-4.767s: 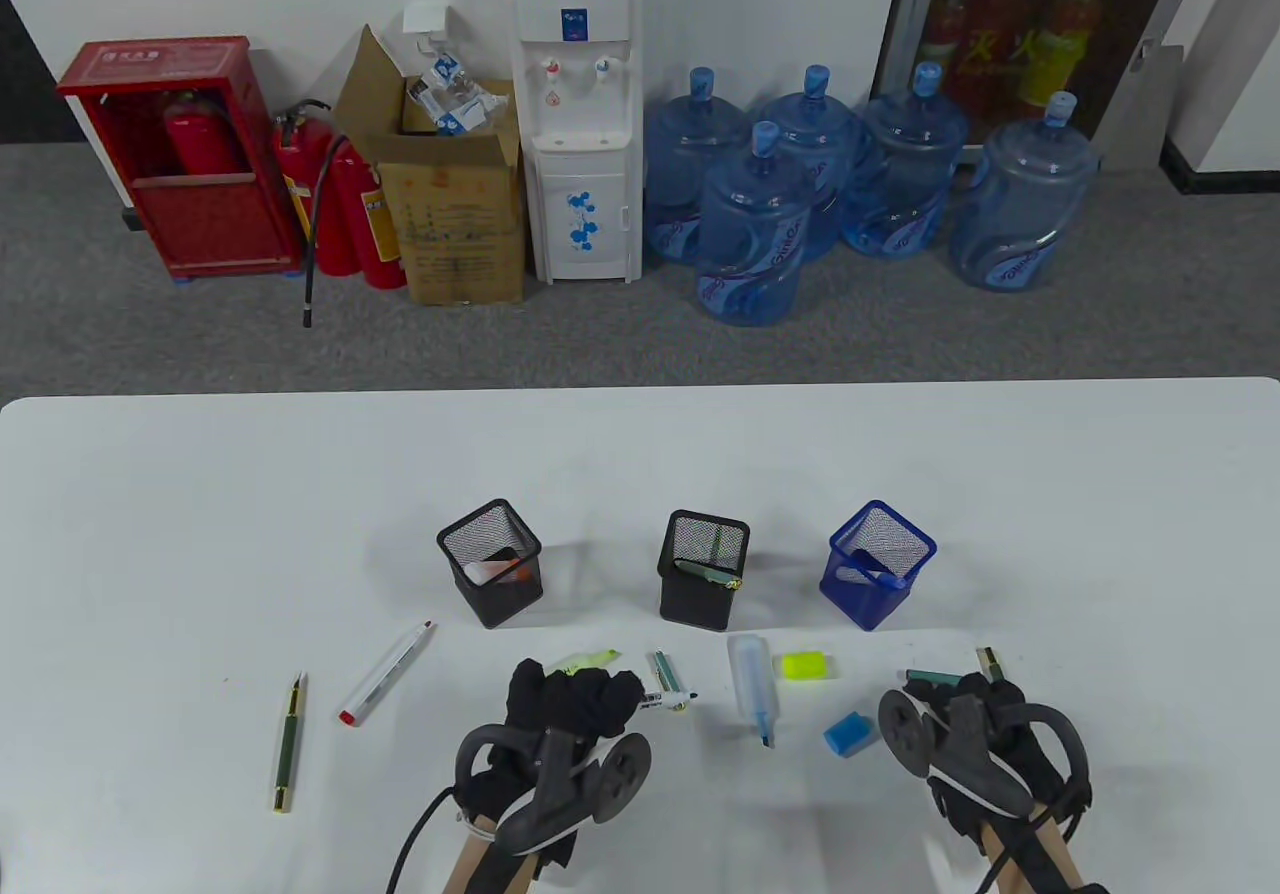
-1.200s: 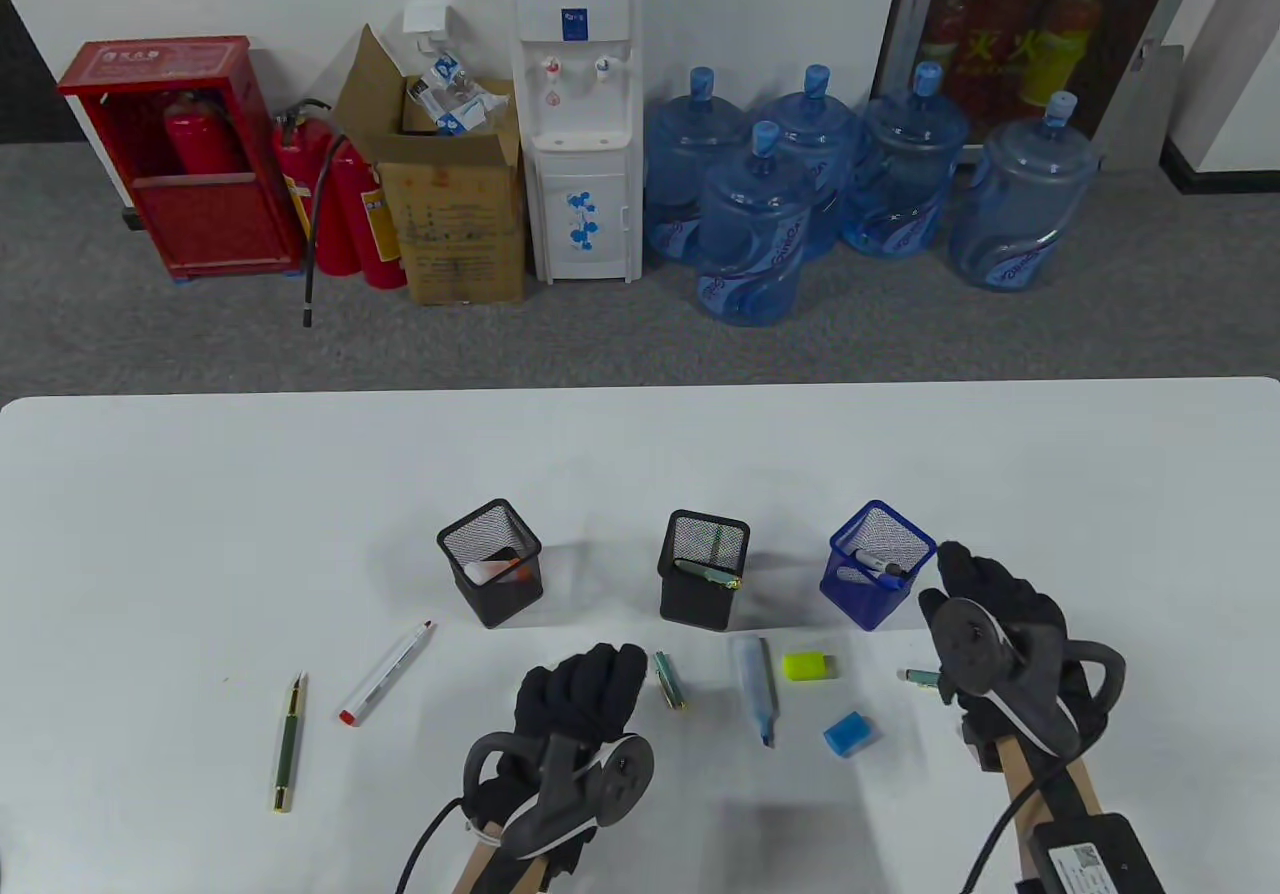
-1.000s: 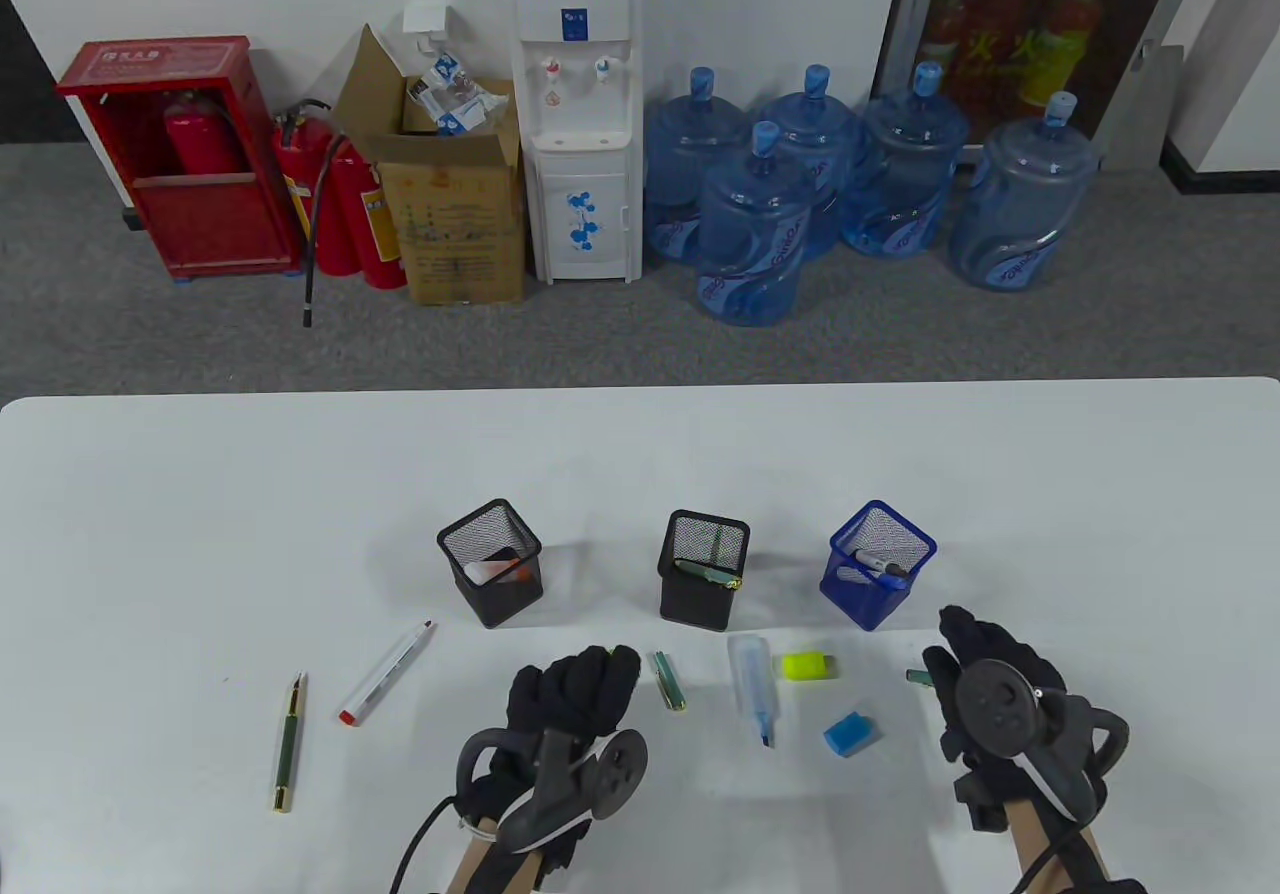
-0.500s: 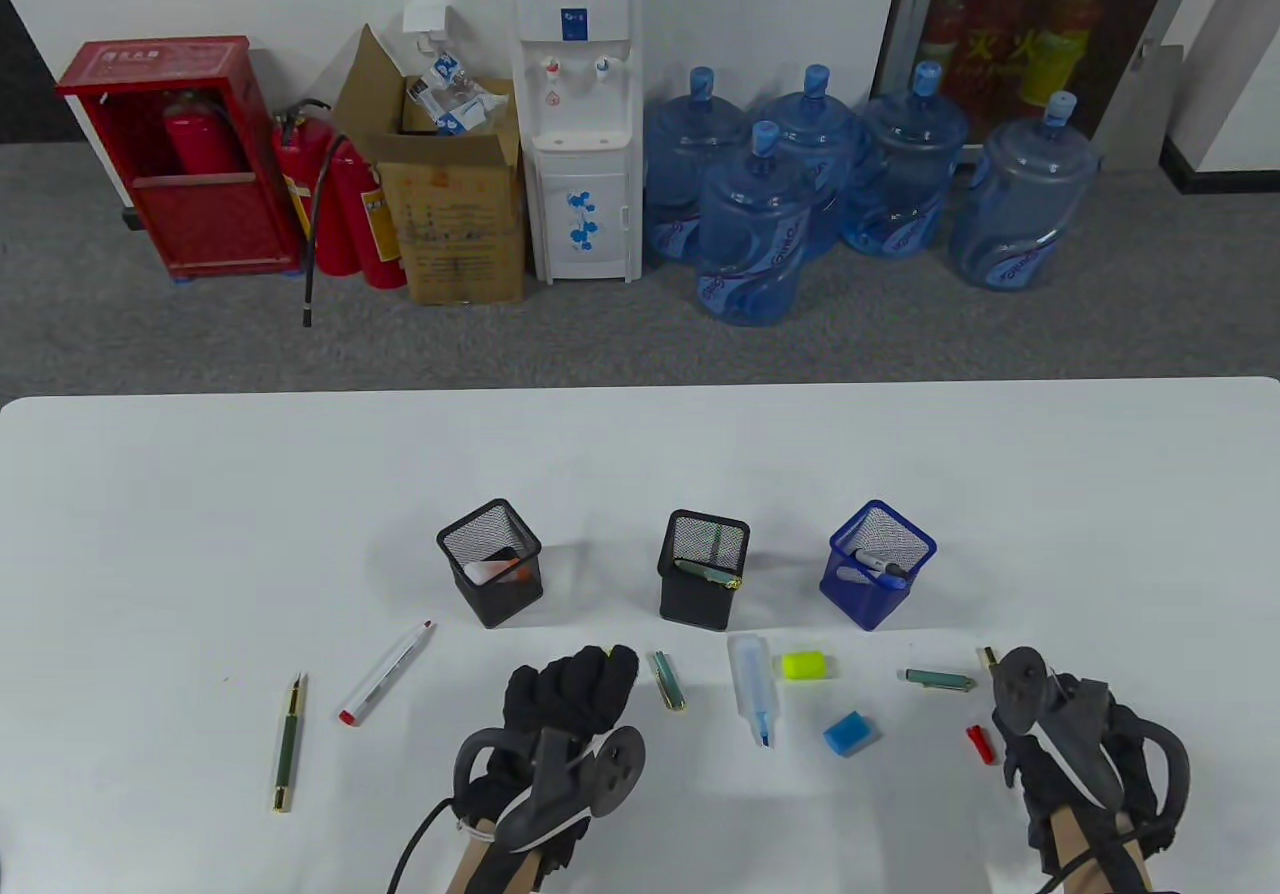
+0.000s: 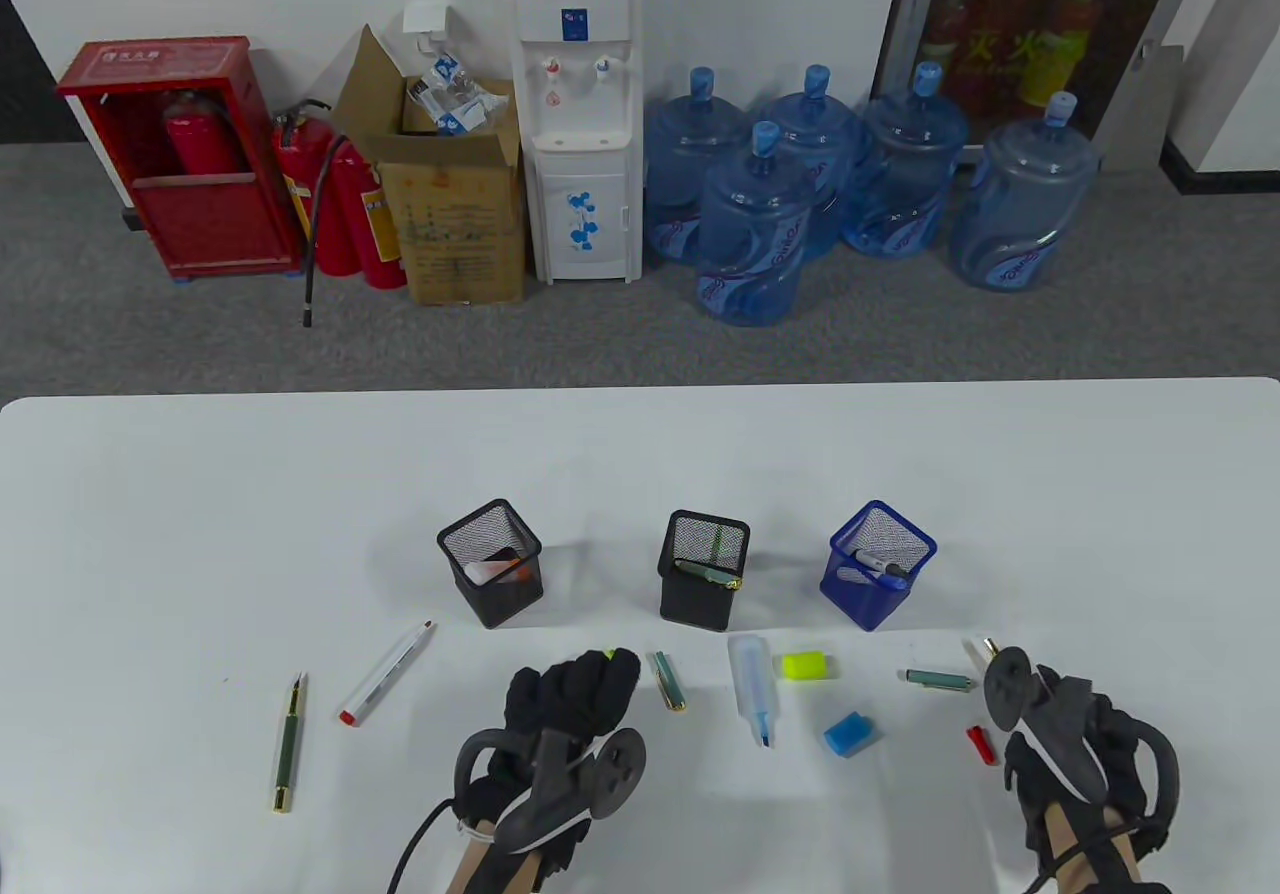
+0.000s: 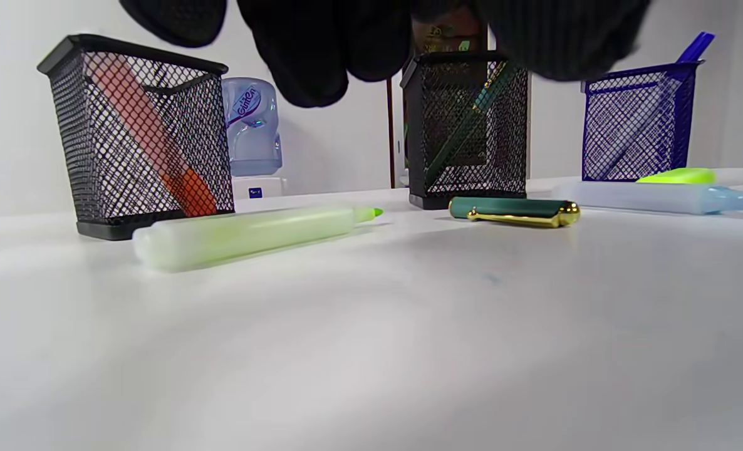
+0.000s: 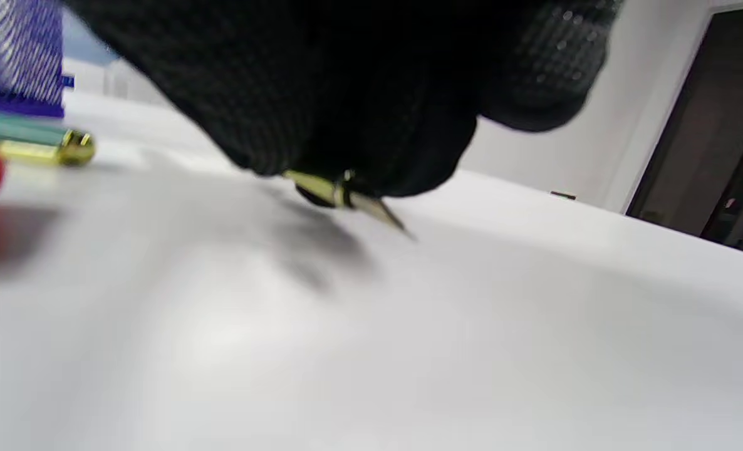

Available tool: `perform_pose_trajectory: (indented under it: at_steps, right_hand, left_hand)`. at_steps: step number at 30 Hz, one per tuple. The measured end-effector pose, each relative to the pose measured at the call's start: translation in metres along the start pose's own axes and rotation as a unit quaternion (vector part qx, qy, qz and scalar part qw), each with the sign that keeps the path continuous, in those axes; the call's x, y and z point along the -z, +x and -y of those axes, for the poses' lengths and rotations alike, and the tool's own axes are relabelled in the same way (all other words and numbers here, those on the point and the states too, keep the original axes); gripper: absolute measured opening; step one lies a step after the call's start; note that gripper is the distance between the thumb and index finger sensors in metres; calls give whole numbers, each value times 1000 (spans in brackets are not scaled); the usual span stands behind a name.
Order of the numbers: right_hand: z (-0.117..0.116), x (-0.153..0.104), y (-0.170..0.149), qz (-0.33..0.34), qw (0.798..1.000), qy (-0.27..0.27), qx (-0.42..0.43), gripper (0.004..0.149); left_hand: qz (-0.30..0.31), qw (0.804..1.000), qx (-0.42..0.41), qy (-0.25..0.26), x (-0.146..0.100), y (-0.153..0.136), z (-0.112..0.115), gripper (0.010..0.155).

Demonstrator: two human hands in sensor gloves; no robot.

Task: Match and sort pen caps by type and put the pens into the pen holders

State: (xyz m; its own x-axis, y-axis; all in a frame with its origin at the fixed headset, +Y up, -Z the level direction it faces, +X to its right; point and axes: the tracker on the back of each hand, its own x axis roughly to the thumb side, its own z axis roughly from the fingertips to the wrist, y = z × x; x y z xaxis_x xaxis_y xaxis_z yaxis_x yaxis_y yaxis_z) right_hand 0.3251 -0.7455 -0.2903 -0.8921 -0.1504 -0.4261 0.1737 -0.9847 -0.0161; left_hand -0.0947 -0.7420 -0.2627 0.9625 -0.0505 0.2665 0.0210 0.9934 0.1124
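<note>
three holders [image 5: 703, 574] stand mid-table, each with a pen in it. our right hand [image 5: 1075, 744], near the table's front right, has its fingers curled round a gold-tipped pen [image 7: 346, 194] lying on the table; we should pinch mid-barrel, lift level, then cap it with the green cap [image 5: 940, 679] just beside. our left hand [image 5: 570, 699] hovers over the yellow pen [image 6: 246, 235], fingers loose, holding nothing.

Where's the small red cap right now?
In the table view the red cap lies loose on the table's right side, just left of the right hand and nearer the person than the green cap.
</note>
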Motion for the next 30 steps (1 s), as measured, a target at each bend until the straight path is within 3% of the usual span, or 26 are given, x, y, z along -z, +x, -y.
perform_pose_trajectory:
  at_steps: [3, 5, 9, 15, 19, 22, 26, 30]
  right_hand:
    - [28, -9, -4, 18, 993, -84, 86, 57]
    - [55, -22, 7, 89, 972, -151, 154, 57]
    - [93, -55, 62, 203, 946, -222, 122, 55]
    - [89, -98, 168, 346, 911, -222, 11, 54]
    - [80, -120, 208, 398, 890, -222, -4, 54]
    - [83, -131, 223, 419, 883, -209, 34, 54]
    - [91, -138, 230, 431, 875, -216, 43, 52]
    - [98, -128, 210, 410, 878, -239, 65, 54]
  left_hand:
    - [0, 1000, -8, 9, 0, 1, -3, 80]
    - [0, 1000, -23, 21, -1, 1, -6, 80]
    - [-13, 997, -66, 35, -1, -1, -12, 80]
    - [-25, 996, -58, 64, -1, -4, -15, 82]
    - [-25, 996, -58, 62, -1, -4, -13, 81]
    - [-22, 997, -37, 71, -2, -2, -11, 75]
    - [-22, 995, -46, 86, -2, -4, -13, 50]
    - [-22, 996, -41, 80, -2, -7, -12, 49]
